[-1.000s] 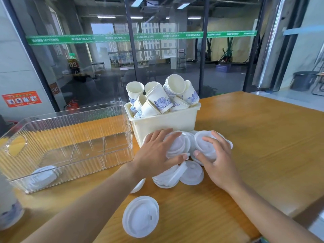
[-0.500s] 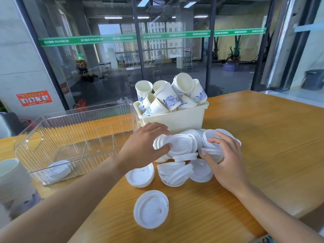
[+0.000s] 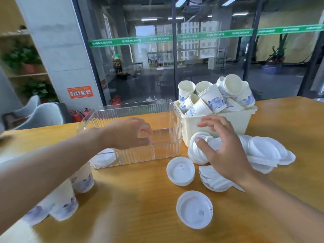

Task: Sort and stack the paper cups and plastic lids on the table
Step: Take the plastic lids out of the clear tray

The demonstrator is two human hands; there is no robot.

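Because the lids are being sorted into the clear bin (image 3: 133, 109), the left hand (image 3: 129, 133) reaches into it, grip unclear. Right of the bin, the right hand (image 3: 222, 148), fingers spread, steadies the lid pile (image 3: 263, 151). Cups (image 3: 215, 99) fill the white tub (image 3: 233, 120).

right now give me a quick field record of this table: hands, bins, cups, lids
left hand: over the clear bin, fingers curled; blurred, cannot tell if it holds anything
right hand: fingers spread, resting on the lid pile
clear bin: one white lid inside at its near left end
white bin: heaped with loose paper cups
lid pile: in front of the white bin
loose lids: two lie apart on the table, nearest one
stacked cups: lower left, blurred
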